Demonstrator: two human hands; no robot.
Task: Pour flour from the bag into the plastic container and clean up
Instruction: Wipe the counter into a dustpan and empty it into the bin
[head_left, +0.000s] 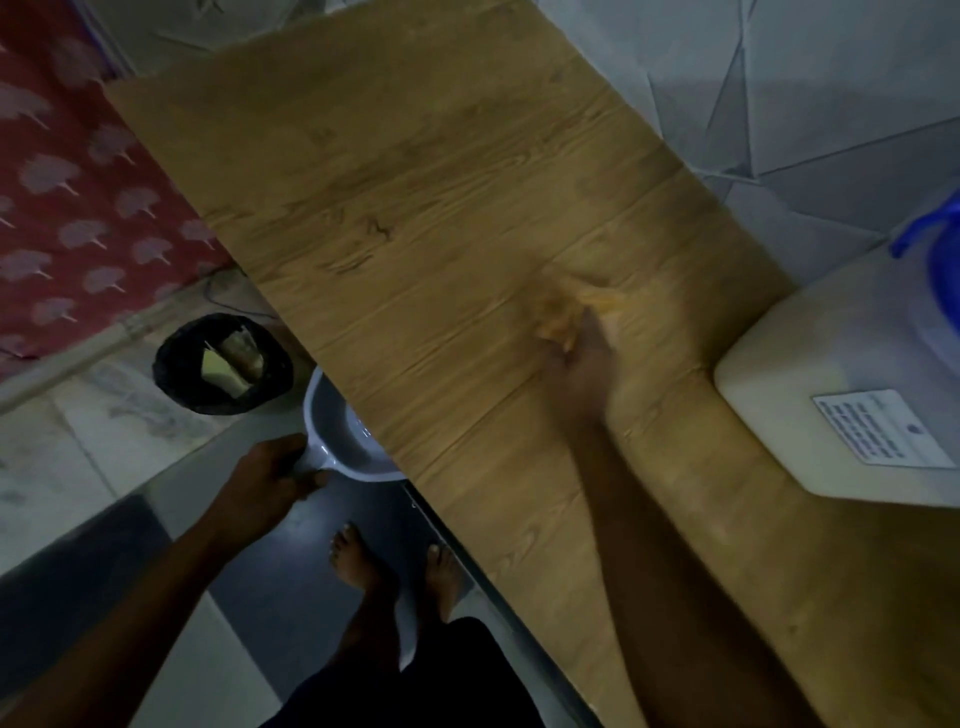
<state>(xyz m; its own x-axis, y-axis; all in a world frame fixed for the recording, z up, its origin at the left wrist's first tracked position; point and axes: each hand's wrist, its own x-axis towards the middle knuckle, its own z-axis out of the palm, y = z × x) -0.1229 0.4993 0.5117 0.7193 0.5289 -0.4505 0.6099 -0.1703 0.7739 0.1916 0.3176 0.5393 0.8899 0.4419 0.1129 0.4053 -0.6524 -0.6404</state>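
Clean-up stage, by appearance; pouring presumably done.

Wood-grain worktop (415, 218) nearly bare; no bag or flour heap in view, any residue too blurred to confirm. Large white plastic container (831, 395) with blue lid part at right end of worktop, labelled, well apart from the wiping. White bowl (343, 436) held just below worktop edge, above floor; black bin (223, 364) beyond. Left hand (270, 478): fingers wrapped around bowl rim. Right hand (576, 353) on worktop, motion-blurred over something yellowish; finger state not discernible. Remaining: sweep into bowl, empty it.
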